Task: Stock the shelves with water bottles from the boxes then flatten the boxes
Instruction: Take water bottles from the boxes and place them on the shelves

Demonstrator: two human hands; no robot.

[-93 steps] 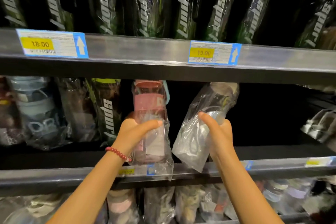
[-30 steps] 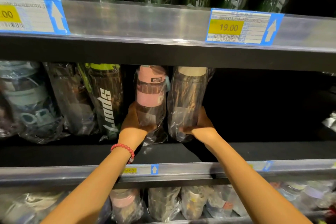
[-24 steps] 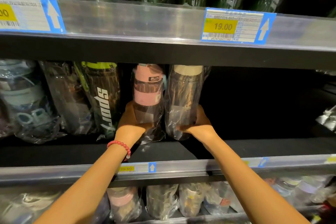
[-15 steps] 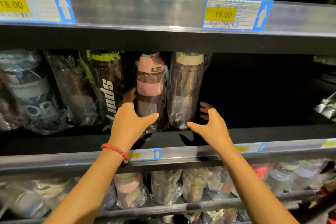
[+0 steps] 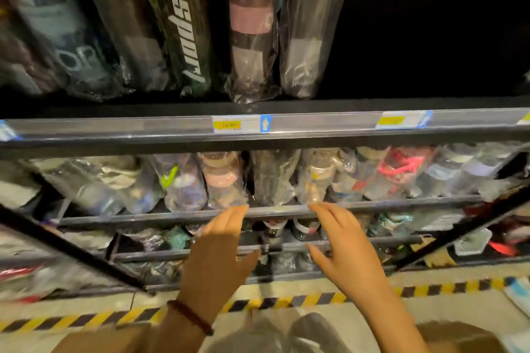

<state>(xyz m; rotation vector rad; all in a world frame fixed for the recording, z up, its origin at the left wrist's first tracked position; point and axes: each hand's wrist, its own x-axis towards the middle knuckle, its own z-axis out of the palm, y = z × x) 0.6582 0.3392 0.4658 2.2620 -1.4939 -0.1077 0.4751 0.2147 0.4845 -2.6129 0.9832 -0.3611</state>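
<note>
Both hands, left hand [image 5: 219, 255] and right hand [image 5: 345, 252], fingers released, hover before the shelf edge [image 5: 114, 127].

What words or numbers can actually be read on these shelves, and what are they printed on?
"sport": white letters running lengthwise on the black bottle.
"op": part of a word on the blurred wrapped bottle at left; the rest is unreadable.
Middle price tag: yellow box and blue arrow, digits too blurred.
Right price tag: too blurred.
Pink bottle badge: too small.

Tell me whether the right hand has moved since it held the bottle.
Yes. The right hand has let go and dropped below the shelf edge, empty.
</note>
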